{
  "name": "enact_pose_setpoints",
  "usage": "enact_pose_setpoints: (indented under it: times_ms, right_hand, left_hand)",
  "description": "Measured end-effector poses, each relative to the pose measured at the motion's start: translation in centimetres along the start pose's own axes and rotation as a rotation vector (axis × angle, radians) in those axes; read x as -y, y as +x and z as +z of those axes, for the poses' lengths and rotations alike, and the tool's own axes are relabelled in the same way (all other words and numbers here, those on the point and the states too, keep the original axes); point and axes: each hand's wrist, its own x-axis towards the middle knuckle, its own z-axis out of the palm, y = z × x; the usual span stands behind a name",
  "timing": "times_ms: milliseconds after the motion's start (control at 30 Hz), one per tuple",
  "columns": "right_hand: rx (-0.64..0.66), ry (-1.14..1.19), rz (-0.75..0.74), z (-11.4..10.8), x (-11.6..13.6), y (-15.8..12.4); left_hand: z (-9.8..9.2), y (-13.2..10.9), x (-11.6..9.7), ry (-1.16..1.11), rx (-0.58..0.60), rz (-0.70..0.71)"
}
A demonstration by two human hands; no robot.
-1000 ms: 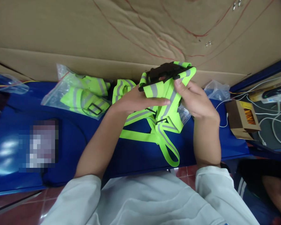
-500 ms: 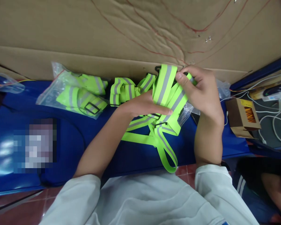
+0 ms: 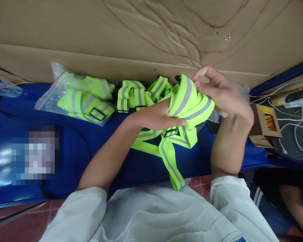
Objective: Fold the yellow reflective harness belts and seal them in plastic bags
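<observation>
A neon-yellow reflective strap harness (image 3: 184, 97) with grey stripes is bunched up in front of me. My left hand (image 3: 159, 116) is closed around its folded bands, thumb lying across the front. At the upper right of the bundle, my right hand (image 3: 217, 87) has thumb and fingertips pinched together at the band's edge. Loose ends of the harness trail down over the table's front edge, with a black buckle (image 3: 169, 133) just below my left thumb. Behind my left forearm lies another bundle of reflective straps (image 3: 133, 95), partly covered by my arm.
Left of the straps, a clear zip bag (image 3: 53, 90) holds more reflective straps. All rest on a blue table (image 3: 103, 151) against a cardboard panel (image 3: 65, 30). At the right are a small cardboard box (image 3: 259, 126), white cables (image 3: 296, 129) and part of another person (image 3: 290, 198).
The band that stood up as a loop is now folded down to the right over the bundle. My right hand has shifted slightly right, and the hanging loop has narrowed.
</observation>
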Motion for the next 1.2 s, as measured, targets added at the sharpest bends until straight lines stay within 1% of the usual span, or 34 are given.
enact_pose_setpoints:
  times_ms: [100, 200, 233, 300, 367, 433, 500, 533, 600, 633, 667, 700, 767, 833, 933, 1000, 1067, 1133, 1200]
  right_hand:
    - [0.036, -0.189, -0.147, 0.4, -0.1, 0.1]
    - [0.108, -0.272, -0.196, 1.0, 0.3, -0.6]
    - [0.125, -0.318, -0.217, 1.3, 0.5, -0.8]
    - [0.135, -0.422, -0.246, 1.9, 0.7, -1.1]
    - [0.117, -0.483, -0.236, 2.6, 0.9, -1.2]
    - [0.07, -0.485, -0.23, 2.9, 1.1, -1.3]
    - [-0.045, -0.441, -0.27, 2.8, 1.5, -1.5]
    - [-0.117, -0.411, -0.286, 2.6, 1.7, -1.6]
    - [-0.25, -0.353, -0.279, 1.9, 2.1, -1.9]
    - [-0.287, -0.331, -0.253, 1.5, 2.2, -2.1]
    - [-0.301, -0.311, -0.219, 1.1, 2.2, -2.3]
    - [-0.299, -0.288, -0.192, 0.7, 2.2, -2.4]
    - [-0.268, -0.228, -0.167, 0.0, 1.9, -2.5]
    - [-0.229, -0.149, -0.162, -0.4, 1.3, -2.3]
    - [-0.149, -0.048, -0.118, -0.9, 0.6, -1.7]
    - [-0.143, -0.084, -0.115, -1.1, 0.7, -1.6]
    - [-0.183, -0.205, -0.156, -1.3, 1.1, -1.7]
    - [-0.216, -0.317, -0.2, -1.3, 1.6, -2.0]
    - [-0.229, -0.358, -0.218, -1.2, 2.0, -2.2]
  left_hand:
    - [-0.6, 0.0, 0.4, -0.039, 0.067, -0.009]
    - [-1.0, 0.2, 0.8, 0.008, -0.005, 0.0]
    - [-1.1, 0.3, 0.9, 0.035, -0.012, 0.014]
    - [-1.2, 0.4, 1.1, 0.071, -0.002, 0.042]
    - [-1.3, 0.3, 1.2, 0.05, 0.019, 0.019]
    - [-1.3, 0.2, 1.4, -0.062, 0.012, -0.056]
    - [-1.0, 0.3, 1.6, -0.244, 0.024, -0.119]
    - [-0.7, 0.3, 1.7, -0.332, 0.066, -0.132]
    - [0.0, 0.5, 1.7, -0.447, 0.204, -0.12]
    - [0.3, 0.6, 1.6, -0.459, 0.274, -0.109]
    - [0.7, 0.7, 1.4, -0.444, 0.316, -0.102]
    - [0.9, 0.8, 1.2, -0.414, 0.325, -0.106]
    - [1.0, 0.7, 0.7, -0.348, 0.29, -0.134]
    - [0.7, 0.5, 0.5, -0.324, 0.254, -0.162]
    - [0.1, 0.3, 0.5, -0.338, 0.311, -0.167]
    - [0.0, 0.3, 0.6, -0.319, 0.361, -0.168]
    - [0.2, 0.5, 0.7, -0.3, 0.362, -0.175]
    - [0.4, 0.6, 0.6, -0.285, 0.29, -0.181]
    - [0.7, 0.7, 0.4, -0.253, 0.176, -0.18]
